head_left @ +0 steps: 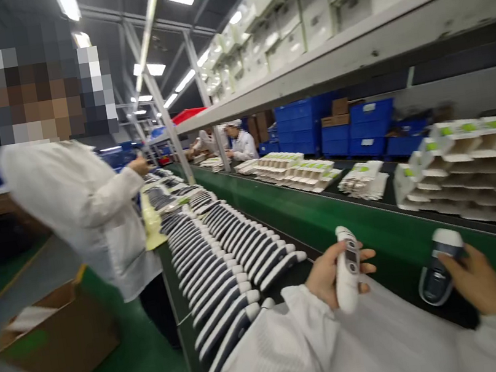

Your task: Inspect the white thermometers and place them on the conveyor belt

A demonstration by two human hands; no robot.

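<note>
My left hand [331, 276] is closed around a white handheld device, by its look an infrared thermometer [348, 276]. Its small dark display and round buttons face up. Over to the right, my right hand [481, 281] grips a second infrared thermometer [436, 276], with its dark back and white end showing. The two are held apart, above the near side of the bench. Left of my hands, long rows of similar white-and-dark thermometers [217, 277] lie side by side on their edges.
A green-sided conveyor [375, 223] runs along the bench, carrying stacks of open white cartons [484, 175]. Blue bins [298, 129] stand behind it, and a shelf [350, 59] of white boxes hangs above. A co-worker [85, 216] stands at left near a cardboard box [61, 338].
</note>
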